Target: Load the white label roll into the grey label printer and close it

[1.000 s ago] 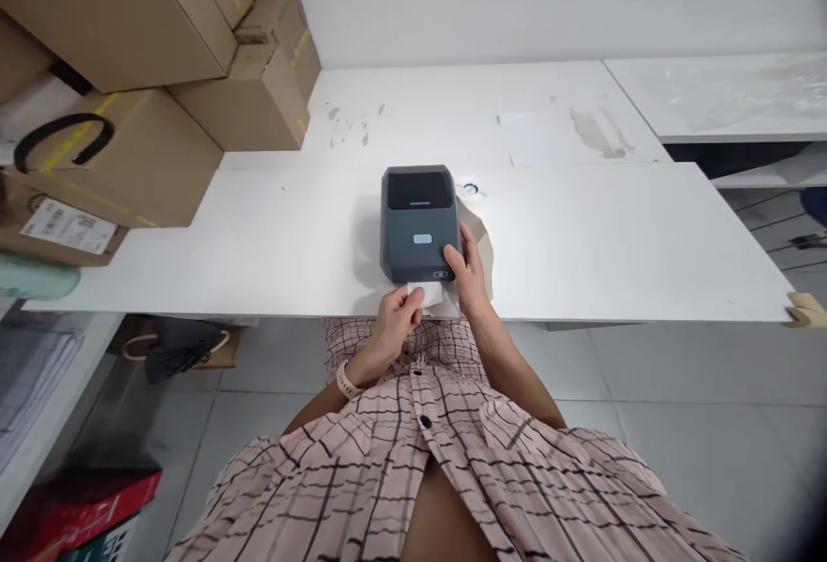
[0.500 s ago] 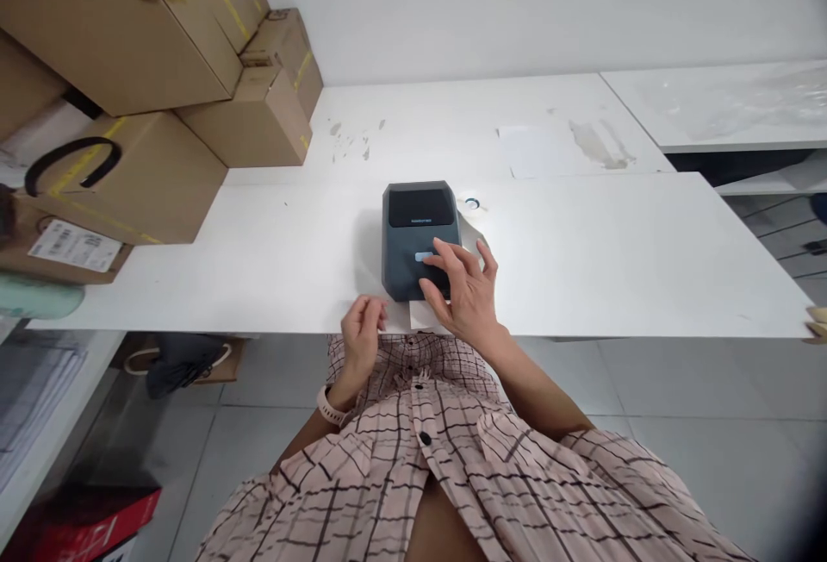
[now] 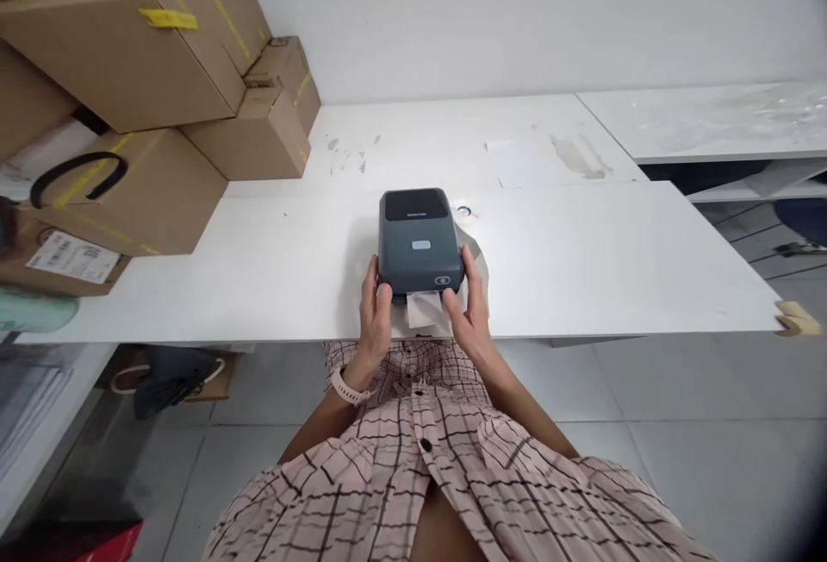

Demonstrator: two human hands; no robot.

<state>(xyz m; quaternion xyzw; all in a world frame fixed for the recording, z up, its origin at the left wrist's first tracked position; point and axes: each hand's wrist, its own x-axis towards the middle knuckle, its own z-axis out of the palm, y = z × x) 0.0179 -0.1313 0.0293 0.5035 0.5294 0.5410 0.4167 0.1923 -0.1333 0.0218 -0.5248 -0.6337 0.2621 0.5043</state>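
A dark blue-grey label printer (image 3: 419, 256) stands near the front edge of the white table, its dark window at the far end and a pale button in the middle. White label paper (image 3: 423, 310) sticks out of its front slot toward me. My left hand (image 3: 375, 312) grips the printer's front left corner, thumb at the front and fingers along the side. On the opposite corner, my right hand (image 3: 473, 308) holds it the same way. A narrow gap shows under the lid's front edge at the left.
Stacked cardboard boxes (image 3: 213, 127) fill the table's left end, with a black curved band (image 3: 77, 167) on one. Behind the printer lies a small roll-like ring (image 3: 463, 211). A white sheet (image 3: 517, 164) lies at the back of the table (image 3: 613, 260).
My left hand let go of the label paper and moved to the printer's left side. My right hand reached over the button, then went back to the right corner. The view shifted slightly.
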